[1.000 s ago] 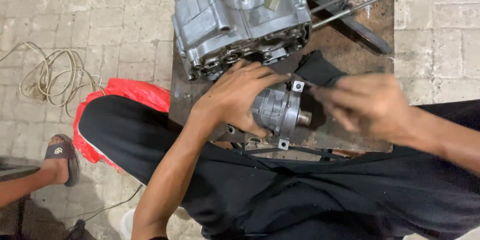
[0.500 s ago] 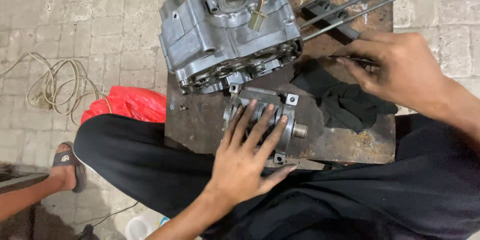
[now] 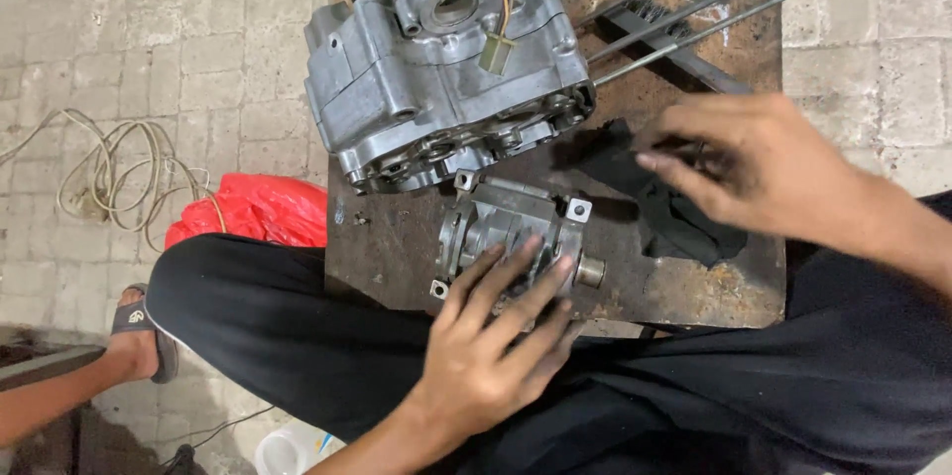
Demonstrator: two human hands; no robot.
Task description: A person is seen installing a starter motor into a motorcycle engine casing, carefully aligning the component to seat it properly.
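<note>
My left hand (image 3: pixel 496 346) lies on a small grey metal housing (image 3: pixel 506 212), fingers spread over its near side, pressing it on the rusty steel plate (image 3: pixel 387 247). A short shaft stub sticks out of the housing's right end. Just behind it stands a large grey engine case (image 3: pixel 416 88) with a black cable and a small connector on top. My right hand (image 3: pixel 764 163) is blurred, its fingers bent, above a black cloth (image 3: pixel 684 227) to the right of the housing. Something thin and dark shows at its fingertips; whether it grips anything is unclear.
Long steel rods (image 3: pixel 714 24) and a dark bar (image 3: pixel 684 54) lie at the plate's far right. A red bag (image 3: pixel 258 212) and a coiled cord (image 3: pixel 109 173) lie on the paved floor at left. Another person's sandalled foot (image 3: pixel 139 336) is at lower left.
My left hand put the housing down on the plate and now lies flat on it. My right hand swung away to the far right, then came back down over the cloth.
</note>
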